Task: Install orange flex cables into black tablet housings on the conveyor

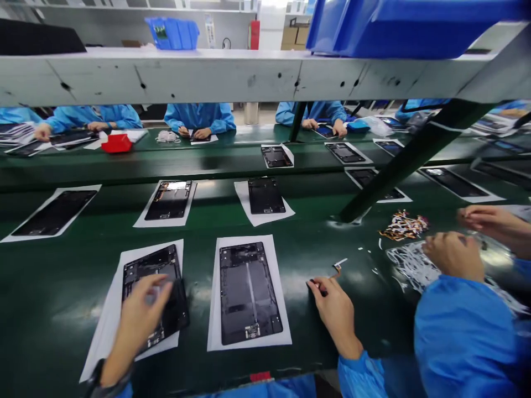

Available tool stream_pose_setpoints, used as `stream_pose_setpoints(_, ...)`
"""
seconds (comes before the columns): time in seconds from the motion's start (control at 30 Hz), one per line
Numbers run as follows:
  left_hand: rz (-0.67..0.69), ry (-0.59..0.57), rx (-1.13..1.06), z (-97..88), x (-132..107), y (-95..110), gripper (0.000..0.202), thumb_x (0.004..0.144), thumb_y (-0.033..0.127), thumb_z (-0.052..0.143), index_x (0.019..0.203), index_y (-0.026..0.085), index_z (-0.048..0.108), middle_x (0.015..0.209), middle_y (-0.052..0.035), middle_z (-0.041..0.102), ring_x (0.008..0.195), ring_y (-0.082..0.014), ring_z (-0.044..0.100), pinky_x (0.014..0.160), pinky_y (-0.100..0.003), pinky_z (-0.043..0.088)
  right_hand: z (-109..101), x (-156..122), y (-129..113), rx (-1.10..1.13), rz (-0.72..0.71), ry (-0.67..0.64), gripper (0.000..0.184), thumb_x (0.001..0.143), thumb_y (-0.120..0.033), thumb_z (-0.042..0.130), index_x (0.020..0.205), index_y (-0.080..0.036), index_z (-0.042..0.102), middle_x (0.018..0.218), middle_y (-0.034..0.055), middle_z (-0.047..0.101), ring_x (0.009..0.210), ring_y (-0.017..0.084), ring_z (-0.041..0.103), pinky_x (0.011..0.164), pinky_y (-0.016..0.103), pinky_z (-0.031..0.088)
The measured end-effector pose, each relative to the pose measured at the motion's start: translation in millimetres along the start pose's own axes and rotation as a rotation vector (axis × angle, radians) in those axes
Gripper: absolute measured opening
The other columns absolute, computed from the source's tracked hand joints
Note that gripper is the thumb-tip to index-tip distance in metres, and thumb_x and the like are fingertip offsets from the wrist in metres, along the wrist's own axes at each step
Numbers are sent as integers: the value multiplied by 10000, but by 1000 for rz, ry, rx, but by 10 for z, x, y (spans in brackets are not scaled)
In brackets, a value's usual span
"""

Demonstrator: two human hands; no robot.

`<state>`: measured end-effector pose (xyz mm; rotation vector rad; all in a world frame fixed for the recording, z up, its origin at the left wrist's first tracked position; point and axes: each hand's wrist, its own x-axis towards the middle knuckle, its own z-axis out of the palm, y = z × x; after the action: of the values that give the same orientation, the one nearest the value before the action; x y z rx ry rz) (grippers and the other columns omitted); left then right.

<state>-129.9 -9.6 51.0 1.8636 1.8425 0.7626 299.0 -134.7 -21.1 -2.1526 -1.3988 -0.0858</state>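
My left hand, with a dark band at the wrist, is over a black tablet housing that lies tilted on a white sheet. Its thumb and forefinger are apart, with a gap between them; slight blur softens the fingertips. To the right, a second tablet housing lies on its own white sheet, a pale strip down its middle. My right hand is low over the green bench, its fingers pinched together near a small dark piece. Just beyond those fingers shows a small orange flex cable with a white end.
At right, a co-worker's hands are over white strips, beside a heap of orange flex cables. A dark slanted post rises from the bench. More housings lie farther back. Overhead runs a shelf with blue bins.
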Motion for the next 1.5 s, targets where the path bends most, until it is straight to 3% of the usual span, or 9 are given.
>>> stream_pose_setpoints(0.23,565,-686,-378,1153,27,1598,220,911,341,547,960,200,709,971,-64,691,850,-191,623,827,-274,464,-47,-110,-28,-226,-168,17,449,1044,-364,268,933,-161,653,837,66,640,570,155,578,483,281,313)
stream_pose_setpoints(0.5,605,-921,-292,2816,502,2851,252,642,224,825,843,116,718,662,-15,657,610,-139,589,661,-240,455,83,-320,-76,-210,-216,104,369,1043,-251,300,955,-143,641,846,72,636,545,144,592,472,265,345)
stream_pose_setpoints(0.63,630,-979,-317,3050,612,3070,97,701,145,761,702,82,688,606,-41,641,588,-138,602,659,-255,477,101,-316,-64,-161,-203,134,347,1039,-229,315,939,-149,637,825,71,631,562,154,608,512,259,397)
stream_pose_setpoints(0.77,660,-1068,-429,3146,549,3630,327,825,139,665,1142,62,649,878,-141,712,680,-145,669,674,-267,520,120,-311,-53,-109,-182,171,332,1038,-217,314,930,-163,624,809,65,627,577,157,616,533,254,421)
stream_pose_setpoints(0.9,772,-1436,-548,3144,413,4133,789,788,121,716,1486,188,354,1072,-137,703,736,-155,703,697,-294,557,126,-312,-59,-53,-175,203,300,1026,-204,345,914,-167,621,784,61,616,567,161,611,534,258,431)
stream_pose_setpoints(1.03,774,-1330,-500,2950,610,3956,647,877,154,569,1481,89,346,1096,-175,692,774,-177,702,779,-354,551,71,-310,-68,96,-127,198,264,1018,-212,370,965,-175,626,833,68,623,630,168,629,582,256,467)
stream_pose_setpoints(1.27,867,-1356,-468,2025,526,2759,557,700,17,600,1221,207,653,1259,-43,647,1179,-215,589,1049,-310,410,-423,-148,-233,492,-19,107,238,964,-360,488,947,-219,679,883,95,690,701,217,651,665,309,511)
stream_pose_setpoints(1.4,638,-1441,-641,1471,160,2261,594,747,186,722,1309,191,530,1068,-65,705,983,-198,662,879,-299,507,-717,179,-503,675,52,-62,250,889,-446,600,935,-238,731,786,63,690,533,182,546,546,301,462)
stream_pose_setpoints(1.5,465,-1159,-601,1201,-36,1913,549,751,250,748,1248,186,524,823,-3,691,741,-143,645,764,-255,507,-700,501,-802,807,87,-264,299,828,-498,650,838,-215,746,707,50,669,533,178,516,497,284,403)
